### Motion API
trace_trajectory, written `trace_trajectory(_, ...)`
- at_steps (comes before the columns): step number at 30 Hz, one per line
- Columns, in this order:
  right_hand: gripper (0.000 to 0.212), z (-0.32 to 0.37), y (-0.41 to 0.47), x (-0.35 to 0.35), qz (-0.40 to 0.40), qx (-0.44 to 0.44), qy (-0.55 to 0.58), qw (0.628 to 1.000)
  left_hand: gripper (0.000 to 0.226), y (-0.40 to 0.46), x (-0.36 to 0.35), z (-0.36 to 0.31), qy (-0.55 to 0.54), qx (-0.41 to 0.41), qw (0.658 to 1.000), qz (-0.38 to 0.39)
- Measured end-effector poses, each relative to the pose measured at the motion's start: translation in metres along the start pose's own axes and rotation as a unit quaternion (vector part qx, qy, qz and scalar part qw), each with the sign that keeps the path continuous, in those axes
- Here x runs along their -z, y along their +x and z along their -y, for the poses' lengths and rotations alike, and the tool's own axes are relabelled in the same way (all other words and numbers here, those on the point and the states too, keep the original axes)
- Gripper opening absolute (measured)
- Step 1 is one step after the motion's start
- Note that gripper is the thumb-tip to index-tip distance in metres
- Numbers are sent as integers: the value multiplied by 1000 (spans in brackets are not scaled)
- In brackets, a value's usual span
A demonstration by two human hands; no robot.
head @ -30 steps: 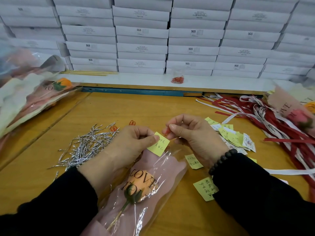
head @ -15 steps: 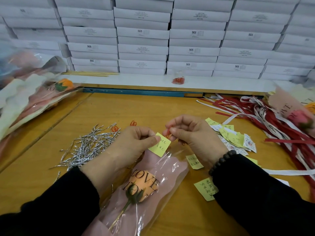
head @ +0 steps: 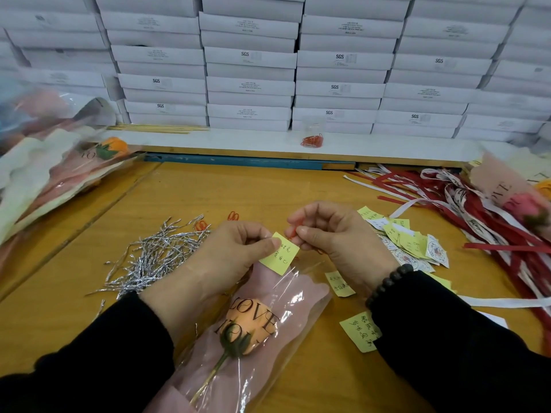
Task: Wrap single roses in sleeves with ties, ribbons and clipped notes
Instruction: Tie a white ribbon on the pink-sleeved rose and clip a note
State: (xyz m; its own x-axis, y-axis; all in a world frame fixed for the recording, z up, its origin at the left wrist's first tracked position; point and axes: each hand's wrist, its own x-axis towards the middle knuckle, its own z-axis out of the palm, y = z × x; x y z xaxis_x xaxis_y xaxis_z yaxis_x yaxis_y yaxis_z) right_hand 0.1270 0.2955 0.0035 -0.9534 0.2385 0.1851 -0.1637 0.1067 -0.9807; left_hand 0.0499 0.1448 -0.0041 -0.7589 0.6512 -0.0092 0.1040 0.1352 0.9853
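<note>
We have the peach rose (head: pixel 249 326) already inside its clear-and-pink printed plastic sleeve (head: pixel 286 296), lying on the yellow wooden table (head: pixel 185 198) before us. Our left hand (head: pixel 229 257) pinches the handwritten yellow paper note (head: pixel 281 254) at the sleeve's top edge, while our right hand (head: pixel 337 234) pinches a small red paper clip (head: pixel 293 231) against it. We judge clipping unfinished; we see no tie or ribbon on this sleeve yet. Wrapped roses (head: pixel 59 171) lie piled at left.

packing workshop | stacked white boxes (head: pixel 250 58) (SGS-marked) | ribbons (head: pixel 477 210) heaped on workbench (head: pixel 185 198)
</note>
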Motion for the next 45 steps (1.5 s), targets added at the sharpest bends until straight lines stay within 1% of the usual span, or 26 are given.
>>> trace_trajectory(4,18,0,0,1,-12,-3,12,1000,20,0,0,-2,11,-3,1000,6)
trace_trajectory(8,25,1,0,1,-19,10,-4,1000,22,-2,-1,-3,2,-2,1000,1)
trace_trajectory(12,21,1,0,0,-24,13,-6,1000,19,-3,-2,-4,-16,-2,1000,-8)
trace_trajectory(18,14,0,-1,-1,-42,-2,-8,999,22,-3,-1,-5,-2,-3,1000,1)
trace_trajectory(20,14,-1,-1,-1,-45,-6,0,999,23,-3,-1,-5,-3,-3,1000,1)
trace_trajectory(24,18,-2,-1,-1,-33,-15,30,999,26,-3,-1,-5,-2,0,1000,1)
trace_trajectory(28,15,-1,-1,0,-13,-19,45,999,25,-4,0,-6,0,5,1000,3)
trace_trajectory(31,12,-1,-2,-1,-16,-23,54,998,25,-4,0,-6,-2,6,1000,2)
trace_trajectory(34,14,0,-2,0,-13,-24,62,998,21,-4,0,-6,0,4,1000,2)
trace_trajectory(39,19,1,-2,-1,-11,-16,45,999,18,-3,0,-5,2,4,1000,-3)
trace_trajectory(45,18,2,-3,-1,-23,-14,16,1000,24,-4,-1,-5,-5,4,1000,-4)
